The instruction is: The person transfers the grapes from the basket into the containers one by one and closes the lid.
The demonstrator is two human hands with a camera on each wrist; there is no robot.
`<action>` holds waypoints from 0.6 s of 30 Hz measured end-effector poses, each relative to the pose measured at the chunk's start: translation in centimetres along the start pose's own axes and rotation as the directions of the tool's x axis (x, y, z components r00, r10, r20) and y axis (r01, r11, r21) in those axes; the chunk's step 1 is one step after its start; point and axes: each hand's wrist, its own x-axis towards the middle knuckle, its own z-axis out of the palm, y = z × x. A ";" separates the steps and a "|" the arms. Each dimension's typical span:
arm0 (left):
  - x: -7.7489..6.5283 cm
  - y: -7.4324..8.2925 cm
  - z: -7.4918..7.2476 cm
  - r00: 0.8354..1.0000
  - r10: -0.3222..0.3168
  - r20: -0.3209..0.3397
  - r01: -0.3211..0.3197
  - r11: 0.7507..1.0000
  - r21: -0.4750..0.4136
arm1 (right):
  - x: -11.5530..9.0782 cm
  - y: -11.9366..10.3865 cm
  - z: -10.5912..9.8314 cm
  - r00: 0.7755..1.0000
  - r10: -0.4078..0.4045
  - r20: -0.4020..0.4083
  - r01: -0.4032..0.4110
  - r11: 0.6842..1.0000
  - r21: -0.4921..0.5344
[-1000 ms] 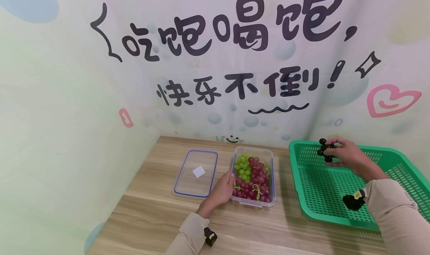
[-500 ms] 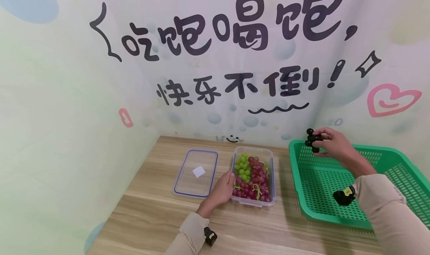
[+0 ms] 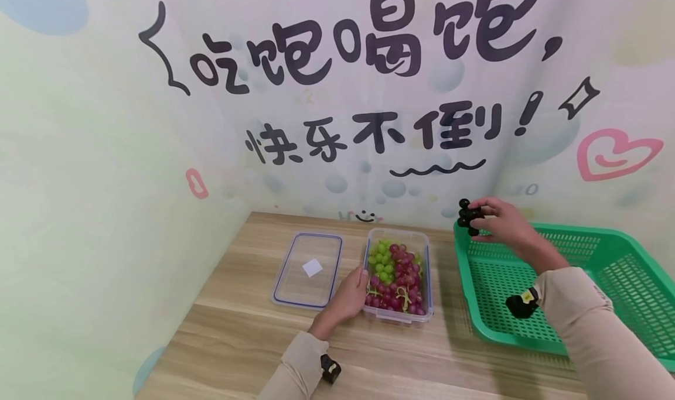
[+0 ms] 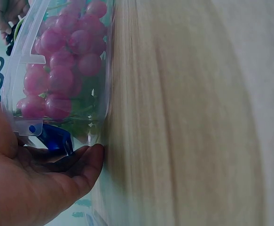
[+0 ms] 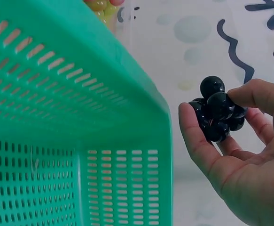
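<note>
My right hand (image 3: 501, 224) holds a small bunch of black grapes (image 3: 468, 217) between thumb and fingers, above the left back corner of the green basket (image 3: 477, 318). The right wrist view shows the round, shiny black grapes (image 5: 216, 110) just outside the basket wall. My left hand (image 3: 348, 297) grips the left side of a clear plastic container (image 3: 398, 316), thumb at the rim. Its fingers lie by a blue latch (image 4: 57, 139) in the left wrist view. Inside the container are green grapes (image 3: 381, 262) at the back left and red grapes (image 3: 406, 274) on the right and in front.
A clear lid (image 3: 295, 286) with a blue seal and a white paper square (image 3: 312, 267) lies flat on the wooden table (image 3: 237, 341), left of the container. A printed cloth (image 3: 337, 195) hangs behind the table. The basket has slotted, raised walls.
My right hand has moved left with the black grapes, from over the basket to its left back corner. The left hand and the container have stayed put.
</note>
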 end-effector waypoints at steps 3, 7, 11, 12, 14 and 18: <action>0.0 0.0 -0.1 1.000 -0.010 0.003 0.010 1.000 0.007 | 0.4 -0.3 0.7 1.000 -0.010 0.013 0.011 1.000 -0.017; 0.0 0.1 -0.1 1.000 -0.015 0.002 0.015 1.000 0.013 | 1.0 -0.7 1.8 1.000 -0.022 0.022 0.023 0.999 -0.040; 0.0 0.2 -0.1 1.000 -0.015 -0.001 0.015 1.000 0.014 | 1.5 -1.1 2.8 0.999 -0.025 0.024 0.026 0.997 -0.069; 0.0 0.1 -0.1 1.000 -0.016 0.000 0.016 1.000 0.014 | 1.6 -1.2 3.1 0.999 -0.028 0.024 0.030 0.997 -0.077; 0.0 0.1 -0.1 1.000 -0.015 0.002 0.015 1.000 0.013 | 1.8 -1.3 3.6 0.999 -0.034 0.026 0.036 0.995 -0.096; 0.1 0.0 0.0 1.000 -0.010 0.003 0.009 1.000 0.014 | 2.1 -1.3 4.6 0.998 -0.047 0.040 0.052 0.992 -0.114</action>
